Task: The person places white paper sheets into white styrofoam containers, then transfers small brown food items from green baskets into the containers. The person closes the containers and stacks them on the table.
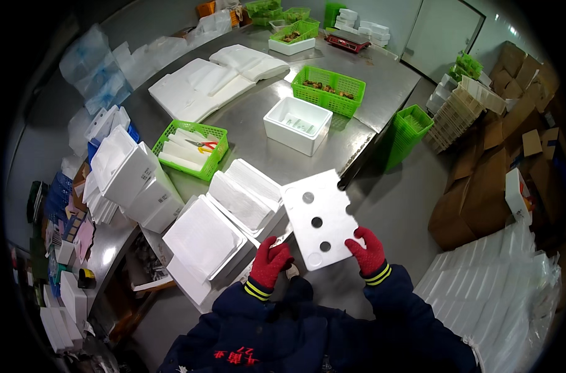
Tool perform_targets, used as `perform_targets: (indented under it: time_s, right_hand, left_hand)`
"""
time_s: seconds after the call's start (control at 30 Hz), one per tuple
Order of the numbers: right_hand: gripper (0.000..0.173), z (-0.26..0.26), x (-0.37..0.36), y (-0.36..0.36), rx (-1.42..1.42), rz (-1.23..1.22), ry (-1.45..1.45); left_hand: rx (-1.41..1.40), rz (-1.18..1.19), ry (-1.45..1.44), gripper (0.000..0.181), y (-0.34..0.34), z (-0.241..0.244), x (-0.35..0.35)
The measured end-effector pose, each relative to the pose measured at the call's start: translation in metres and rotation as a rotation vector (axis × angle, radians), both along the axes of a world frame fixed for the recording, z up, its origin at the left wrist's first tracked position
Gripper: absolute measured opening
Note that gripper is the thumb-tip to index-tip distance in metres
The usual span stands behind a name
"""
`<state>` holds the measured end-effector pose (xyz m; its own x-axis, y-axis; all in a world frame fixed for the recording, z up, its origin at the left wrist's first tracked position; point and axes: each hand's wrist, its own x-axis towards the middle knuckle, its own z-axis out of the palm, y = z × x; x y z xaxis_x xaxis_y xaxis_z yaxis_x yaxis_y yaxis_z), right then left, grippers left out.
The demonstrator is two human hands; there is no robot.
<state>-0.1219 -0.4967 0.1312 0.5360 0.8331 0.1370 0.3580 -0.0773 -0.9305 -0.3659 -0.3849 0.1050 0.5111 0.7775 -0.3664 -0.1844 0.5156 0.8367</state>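
Note:
In a red dotted glove, my right hand (367, 251) grips the lower right edge of a white foam panel (298, 224) with round holes and notches along one side. My left hand (270, 262), gloved in red too, is off the panel's left side with its fingers bent; whether it touches anything cannot be told. To its left are a stack of white sheets (204, 235) and a foam box with thin white liners (243, 198). Beyond the panel, an open white foam box (296, 126) stands on the steel table (245, 140).
Green baskets hold brown mushroom-like pieces (329, 89) and red-handled scissors on white sheets (204, 144). A scale (347, 41) stands at the back. Nested green baskets (406, 133) stand beside the table; cardboard (478, 191) and wrapped foam boxes (483, 275) are at right.

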Motion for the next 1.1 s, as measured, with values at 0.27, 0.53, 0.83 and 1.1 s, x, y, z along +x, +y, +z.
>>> perform_targets:
  time_s: [0.27,0.53,0.83,1.1]
  right_hand:
    - [0.026,0.019,0.152,0.169,0.053,-0.092,-0.061]
    - [0.033,-0.027,0.252,0.375,-0.167,0.181,0.043]
    - [0.031,-0.088,0.285,0.51,-0.31,0.51,0.072]
    - [0.04,-0.073,0.298,0.506,0.109,0.752,-0.792]
  left_hand:
    - [0.065,-0.181,-0.023,0.034,0.098,0.029,0.065]
    - [0.147,-0.159,0.035,0.027,0.145,0.029,0.159]
    - [0.834,0.286,0.64,0.038,0.23,-0.002,0.306]
    - [0.936,-0.114,1.29,0.027,0.339,-0.033,0.365]
